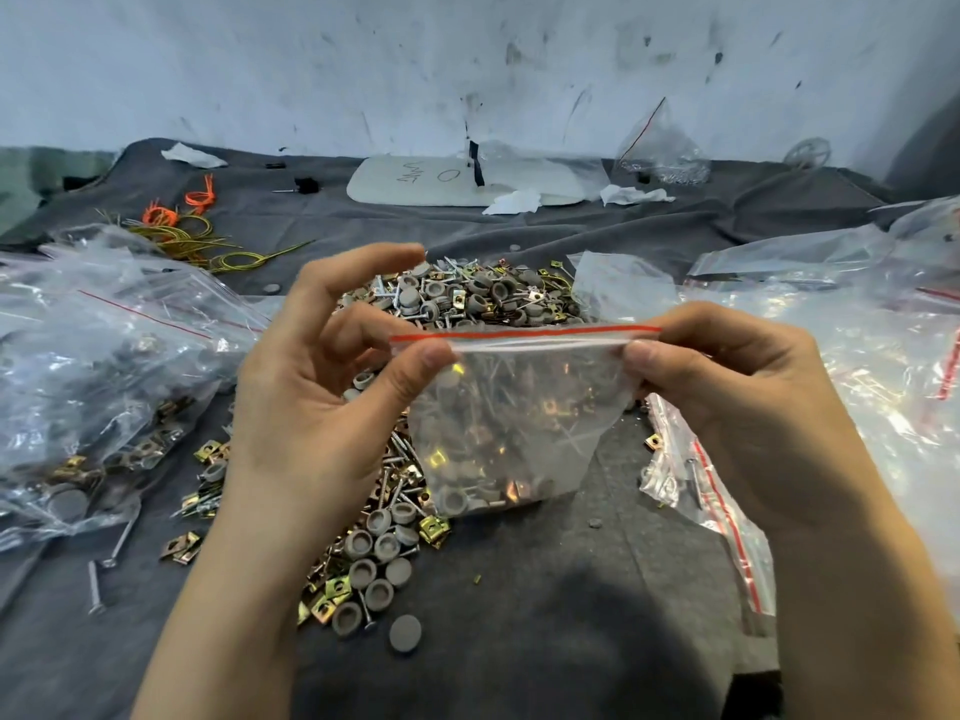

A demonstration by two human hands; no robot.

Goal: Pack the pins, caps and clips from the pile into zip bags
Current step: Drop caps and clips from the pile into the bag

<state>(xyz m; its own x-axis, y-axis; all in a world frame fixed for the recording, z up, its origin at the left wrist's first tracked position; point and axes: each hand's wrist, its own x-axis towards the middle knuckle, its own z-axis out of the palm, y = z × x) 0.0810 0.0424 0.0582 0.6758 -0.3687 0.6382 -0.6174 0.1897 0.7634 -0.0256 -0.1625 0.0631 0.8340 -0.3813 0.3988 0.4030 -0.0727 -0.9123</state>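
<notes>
I hold a small clear zip bag (514, 407) with a red strip along its top, up over the pile. It holds grey caps, metal pins and gold clips. My left hand (322, 387) pinches the left end of the zip strip between thumb and finger. My right hand (737, 376) pinches the right end. The pile (467, 298) of grey caps, pins and gold clips spreads on the dark cloth behind and below the bag, running down to the caps (374, 558) near my left wrist.
Filled zip bags (104, 366) lie heaped at the left. Empty zip bags (831, 324) lie at the right, one (711, 511) by my right wrist. Yellow and orange ties (187, 226) sit far left. A white board (467, 181) rests by the wall.
</notes>
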